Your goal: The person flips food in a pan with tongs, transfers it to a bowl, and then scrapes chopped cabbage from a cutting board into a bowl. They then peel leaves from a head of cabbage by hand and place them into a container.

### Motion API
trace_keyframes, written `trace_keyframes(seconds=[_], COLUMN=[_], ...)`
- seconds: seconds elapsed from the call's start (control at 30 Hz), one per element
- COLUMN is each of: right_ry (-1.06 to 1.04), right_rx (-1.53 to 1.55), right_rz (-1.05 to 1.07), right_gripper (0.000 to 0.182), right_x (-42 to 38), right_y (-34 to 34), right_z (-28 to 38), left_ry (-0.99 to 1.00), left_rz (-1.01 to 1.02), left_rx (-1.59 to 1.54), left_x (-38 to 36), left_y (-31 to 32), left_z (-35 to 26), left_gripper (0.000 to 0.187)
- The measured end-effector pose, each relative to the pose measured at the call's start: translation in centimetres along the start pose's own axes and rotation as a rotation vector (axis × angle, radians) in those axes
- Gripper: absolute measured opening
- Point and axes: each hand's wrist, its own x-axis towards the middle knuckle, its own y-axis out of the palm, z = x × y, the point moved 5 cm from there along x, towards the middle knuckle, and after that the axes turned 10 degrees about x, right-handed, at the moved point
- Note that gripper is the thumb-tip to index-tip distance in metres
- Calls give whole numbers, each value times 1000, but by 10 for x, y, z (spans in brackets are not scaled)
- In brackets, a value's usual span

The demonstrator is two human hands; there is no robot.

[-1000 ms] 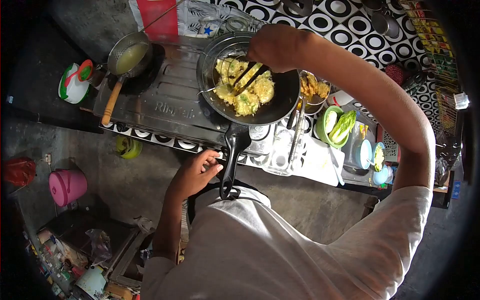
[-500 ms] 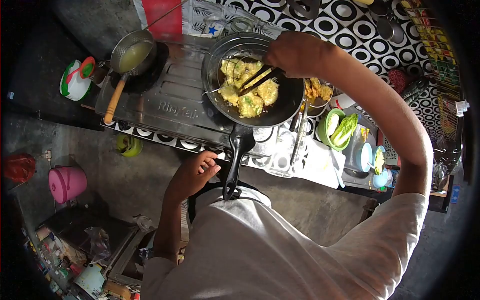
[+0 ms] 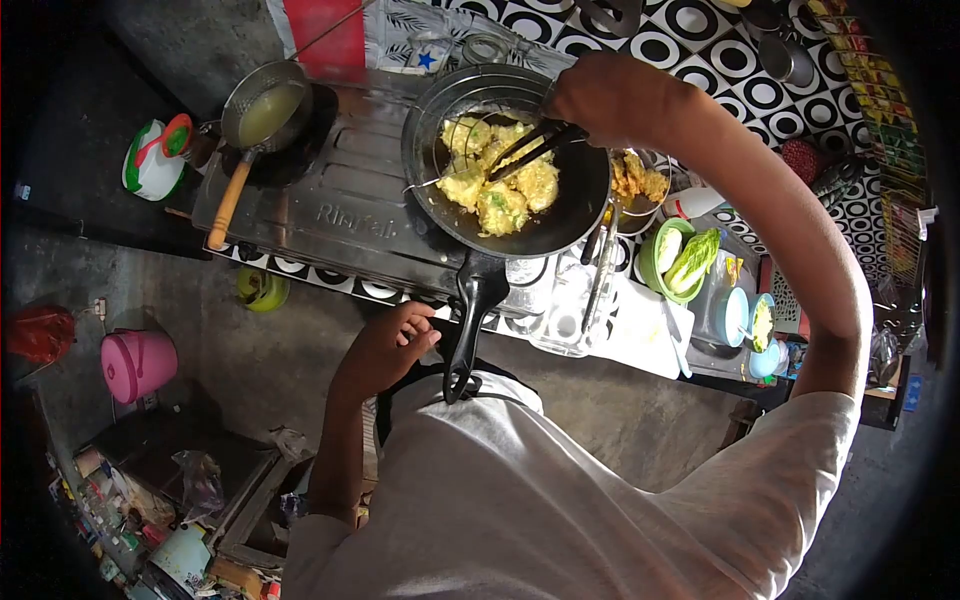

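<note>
A black wok (image 3: pixel 580 205) stands on the stove with several yellow battered fritters (image 3: pixel 502 208) frying in it, some flecked with green. Over the wok, my right hand (image 3: pixel 615 100) is closed around black tongs (image 3: pixel 540 148), whose tips reach in among the fritters. A wire rack (image 3: pixel 440 100) spans the far left side of the wok. My left hand (image 3: pixel 390 345) hangs in front of the stove, left of the wok's black handle (image 3: pixel 478 310) and apart from it. Its fingers are loosely bent, with nothing in them.
Left on the stove (image 3: pixel 360 170) sits a strainer (image 3: pixel 270 110) with a wooden handle over a dark pan. To the right are browned fried pieces (image 3: pixel 640 182), a green bowl (image 3: pixel 660 265) of leafy vegetables, a glass dish (image 3: pixel 565 335) and light-blue bowls (image 3: pixel 732 318).
My right hand has shifted slightly right, and the tongs' tips have moved a little up and right among the fritters. The left hand stays almost still.
</note>
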Motion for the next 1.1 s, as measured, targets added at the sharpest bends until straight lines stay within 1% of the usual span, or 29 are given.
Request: trace_keyframes(seconds=[0.1, 0.13, 0.2, 0.3, 0.43, 0.6, 0.7, 0.8, 0.93, 1.0, 1.03, 1.1], right_ry=[38, 18, -25, -83, -60, -26, -6, -33, -52, -55, -34, 9], right_rx=[16, 8, -5, -16, -26, -19, -11, -50, -56, -49, -38, -17], right_rz=[51, 58, 74, 41, 81, 74, 113, 95, 83, 76, 86, 105], right_gripper=[25, 25, 24, 23, 24, 25, 24, 22, 25, 27, 28, 29], right_x=[8, 10, 11, 15, 17, 16, 22, 23, 25, 26, 26, 27], right_y=[5, 4, 5, 11, 11, 7, 11, 9, 5, 5, 5, 5], right_z=[-1, 1, 6, 6, 8, 11, 8, 9, 11, 11, 11, 10], left_ry=[30, 46, 13, -12, -4, 14, 8, 14, 11, -1, -7, 16], left_rz=[-31, -46, -25, -7, -17, -12, -14, -21, -28, -19, -15, -24], left_rx=[2, 3, -8, -19, -16, -12, 0, 0, -10, -12, -13, -7], left_x=[-1, -1, 0, -1, -1, -1, -1, -1, -3, -5, -5, -6], left_y=[1, 1, -1, -1, 0, -3, -4, -6, -8, -9, -9, -9], left_z=[0, 0, -1, 1, 9, 7, 5, 6, 6, 4, 4, 8], left_gripper=[33, 33, 33, 34, 35, 35, 34, 34, 33, 29, 28, 32])
